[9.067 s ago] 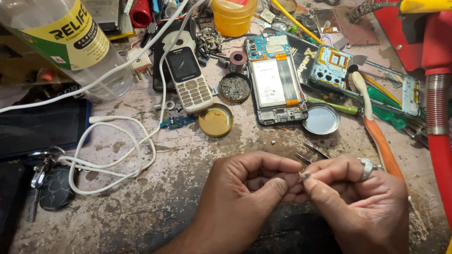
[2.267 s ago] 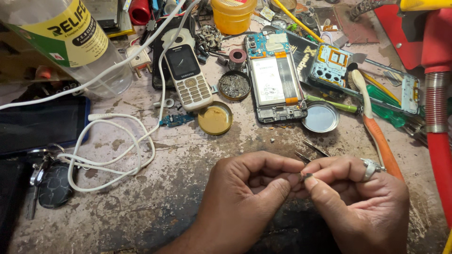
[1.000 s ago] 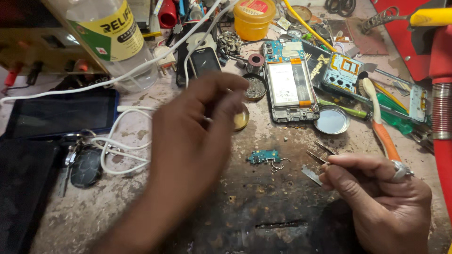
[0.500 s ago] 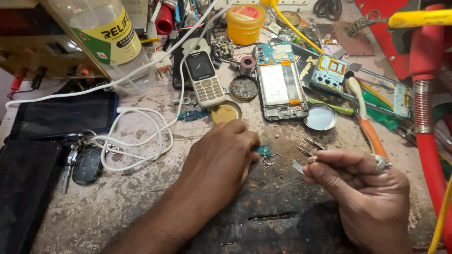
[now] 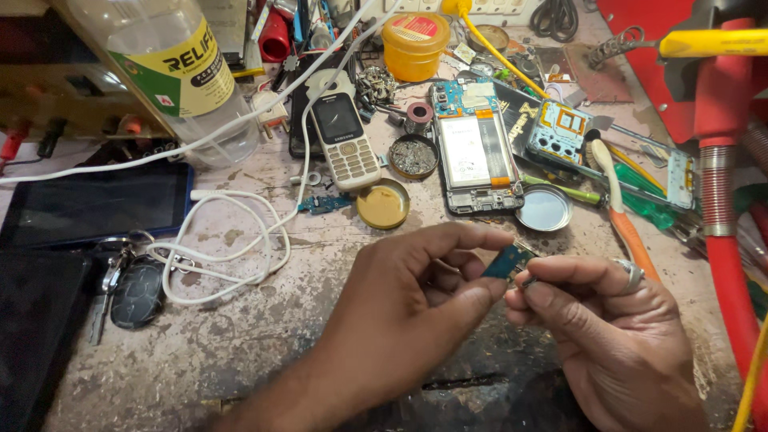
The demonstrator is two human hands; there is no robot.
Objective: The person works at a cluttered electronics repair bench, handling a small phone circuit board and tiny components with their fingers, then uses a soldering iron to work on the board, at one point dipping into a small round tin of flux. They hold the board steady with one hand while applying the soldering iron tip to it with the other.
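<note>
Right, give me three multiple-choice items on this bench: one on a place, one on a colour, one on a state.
1. Where does the keypad phone lie?
A. left of the opened smartphone
B. on the dark tablet
C. in the right hand

2. What colour is the small circuit board?
A. red
B. blue-green
C. white

3. How is the board held?
A. lying on the bench
B. pinched between left hand and right hand
C. clamped in a vise

Answers: 1 A, it lies beside the opened phone; 2 B, its face is teal; 3 B, fingertips of both hands meet on it.

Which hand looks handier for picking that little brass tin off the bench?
Probably the left hand: the brass tin lies just beyond it, while the right hand sits farther away. Both pinch the small blue circuit board.
</note>
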